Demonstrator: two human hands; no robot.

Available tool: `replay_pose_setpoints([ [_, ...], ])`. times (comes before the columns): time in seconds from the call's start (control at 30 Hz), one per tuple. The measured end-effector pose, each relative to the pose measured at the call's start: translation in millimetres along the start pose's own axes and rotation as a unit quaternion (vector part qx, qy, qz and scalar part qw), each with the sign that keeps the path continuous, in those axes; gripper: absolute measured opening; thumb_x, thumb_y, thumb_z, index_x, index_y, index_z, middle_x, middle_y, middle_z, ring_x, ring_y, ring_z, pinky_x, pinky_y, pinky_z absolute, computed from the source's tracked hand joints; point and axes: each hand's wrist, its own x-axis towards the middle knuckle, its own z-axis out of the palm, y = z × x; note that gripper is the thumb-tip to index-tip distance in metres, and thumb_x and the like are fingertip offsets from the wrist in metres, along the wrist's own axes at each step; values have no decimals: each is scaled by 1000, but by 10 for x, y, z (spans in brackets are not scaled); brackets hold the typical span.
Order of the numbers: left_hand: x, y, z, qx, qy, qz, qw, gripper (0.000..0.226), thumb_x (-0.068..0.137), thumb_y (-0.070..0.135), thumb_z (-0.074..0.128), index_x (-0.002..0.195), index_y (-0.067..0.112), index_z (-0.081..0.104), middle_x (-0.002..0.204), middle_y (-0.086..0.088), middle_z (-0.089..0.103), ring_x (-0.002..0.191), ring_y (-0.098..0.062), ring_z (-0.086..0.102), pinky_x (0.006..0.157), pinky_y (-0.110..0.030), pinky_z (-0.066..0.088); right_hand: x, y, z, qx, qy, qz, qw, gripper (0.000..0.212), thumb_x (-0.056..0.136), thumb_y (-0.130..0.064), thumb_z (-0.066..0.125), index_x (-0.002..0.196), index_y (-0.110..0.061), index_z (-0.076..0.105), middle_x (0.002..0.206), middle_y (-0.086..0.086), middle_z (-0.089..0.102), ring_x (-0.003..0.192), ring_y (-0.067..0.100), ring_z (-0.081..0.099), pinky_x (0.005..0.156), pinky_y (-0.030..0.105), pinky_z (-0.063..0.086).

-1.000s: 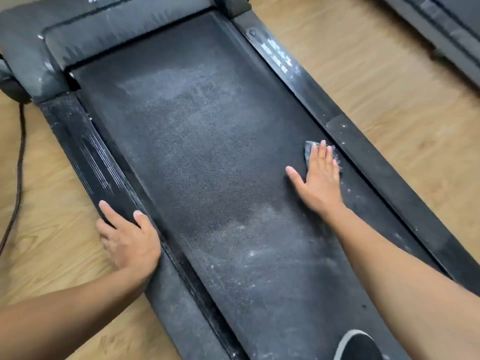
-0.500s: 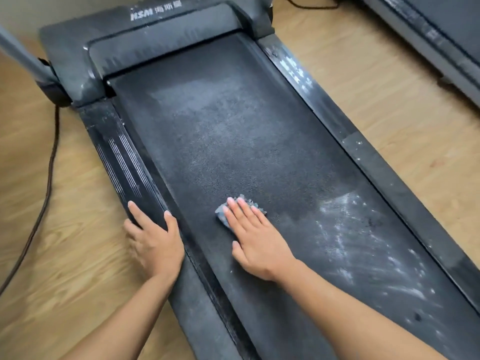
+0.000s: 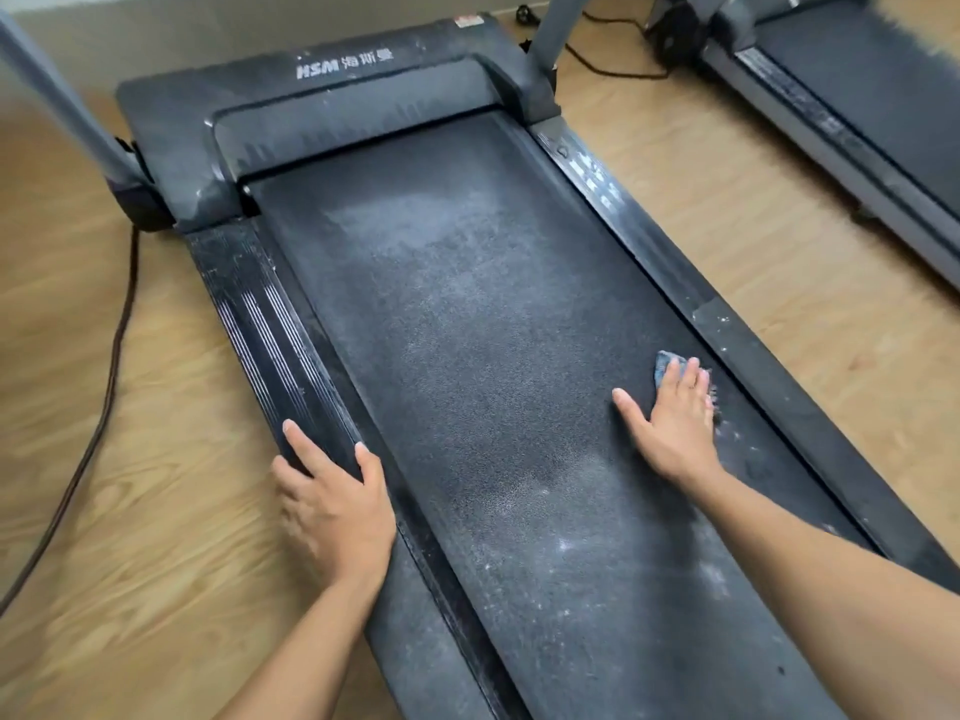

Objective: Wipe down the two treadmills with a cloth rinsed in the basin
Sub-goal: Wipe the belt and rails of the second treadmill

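The cloth (image 3: 665,367) lies flat on the belt (image 3: 467,356) of the near treadmill (image 3: 322,111), close to the belt's right edge and just beside the right rail (image 3: 753,356). The right hand (image 3: 672,423) presses it down, fingers (image 3: 691,376) straight on top, not curled round it. The left hand (image 3: 332,506) rests on the left rail (image 3: 270,324), fingers spread and loose, holding nothing.

From where I stand the job looks early. The belt is darker through the middle, yet pale dust shows near the hood and white flecks towards the near end. Hood and rails look streaked, and I'd guess the second treadmill (image 3: 852,111), well apart on the right, is not yet reached.

Counting: one cloth, two treadmills, two hands, two cables on the wooden floor (image 3: 130,511) — one at the left (image 3: 104,407), one by the far wall (image 3: 597,65) — and no basin in sight.
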Motion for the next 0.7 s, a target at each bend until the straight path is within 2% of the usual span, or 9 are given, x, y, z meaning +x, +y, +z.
replay_pose_setpoints([
  [0.07, 0, 6, 6, 6, 2, 1, 1000, 82, 97, 38, 64, 163, 9, 25, 139, -34, 44, 107, -55, 55, 90, -62, 47, -138, -325, 129, -5, -8, -36, 999, 117, 86, -91, 25, 167, -11, -5, 174, 13, -16, 160, 28, -19, 130, 49, -6],
  [0.17, 10, 21, 11, 3, 4, -1, 1000, 81, 98, 37, 64, 163, 8, 25, 140, -35, 44, 107, -55, 55, 90, -62, 45, -638, -905, 443, -28, -42, -184, 982, 105, 93, -80, 28, 167, -16, -10, 172, 8, -25, 157, 23, -29, 129, 44, -11],
  [0.27, 8, -11, 34, 2, 4, 9, 1000, 80, 100, 37, 63, 163, 8, 25, 141, -35, 44, 107, -55, 55, 90, -62, 45, -1373, -1329, 771, -54, -99, -353, 929, 95, 99, -62, 40, 167, -12, -5, 172, 9, -22, 157, 23, -28, 130, 45, -7],
  [0.33, 19, -57, 40, 0, 12, 15, 1000, 79, 100, 39, 62, 163, 9, 24, 141, -35, 43, 108, -55, 54, 91, -63, 45, -1681, -1325, 864, -83, -124, -409, 900, 89, 100, -53, 42, 168, -12, 0, 174, 8, -17, 159, 22, -24, 131, 45, -4],
  [0.43, 50, -93, 44, -14, 9, 24, 1000, 80, 100, 42, 61, 163, 11, 22, 142, -33, 41, 111, -55, 53, 92, -64, 45, -1723, -1071, 745, -110, -112, -427, 890, 76, 102, -40, 36, 168, -17, 8, 176, 3, -6, 161, 19, -13, 131, 41, 2],
  [0.53, 72, -88, 45, -16, 7, 17, 1000, 81, 100, 43, 61, 164, 12, 22, 142, -31, 41, 114, -55, 52, 93, -64, 44, -1703, -857, 602, -131, -127, -402, 897, 74, 98, -33, 30, 168, -20, 12, 176, 0, 0, 162, 19, -7, 131, 40, 9],
  [0.63, 55, -71, 48, -20, 14, 18, 1000, 80, 99, 43, 61, 163, 13, 23, 142, -30, 42, 113, -54, 53, 92, -63, 45, -1756, -812, 506, -84, -164, -369, 911, 74, 94, -31, 22, 168, -23, 15, 176, -2, 1, 162, 16, -8, 131, 38, 9],
  [0.7, 60, -62, 57, -20, 18, 10, 1000, 80, 98, 44, 61, 163, 13, 24, 141, -30, 43, 111, -53, 54, 92, -63, 45, -1757, -837, 438, -24, -162, -341, 926, 73, 94, -22, 25, 167, -23, 21, 176, -1, 10, 162, 17, 4, 130, 37, 14],
])
